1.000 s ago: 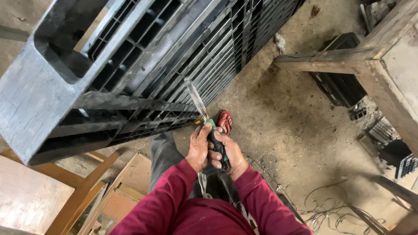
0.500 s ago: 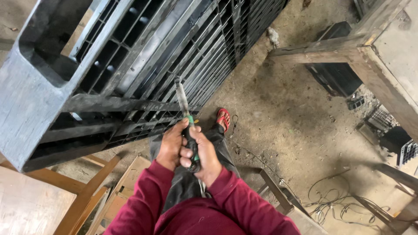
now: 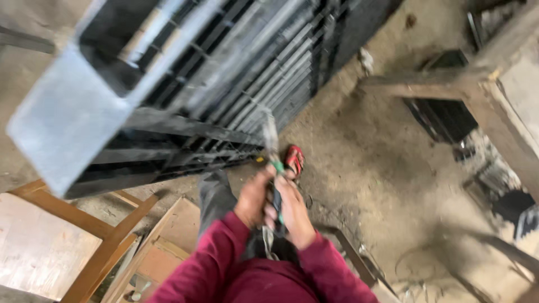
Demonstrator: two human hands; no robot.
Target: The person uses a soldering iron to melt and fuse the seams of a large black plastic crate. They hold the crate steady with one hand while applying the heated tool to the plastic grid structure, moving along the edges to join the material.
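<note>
Hands first: we see both wrapped tight round one long tool [image 3: 274, 168], held out in front of the chest. Our left hand [image 3: 254, 196] grips the shaft from the nine o'clock side, our right hand [image 3: 293, 212] grips it from three o'clock, and the two sit just beside each other. The tool has a green band near the hands and a pale, blurred blade running toward twelve o'clock, its tip against the lower edge of a big black slatted pallet [image 3: 224, 95] that leans tilted across the upper left. A red shoe [image 3: 293, 160] shows on the dirt floor [image 3: 370, 185] at one o'clock of the hands. Wooden frames [image 3: 95, 235] lie at eight o'clock.
</note>
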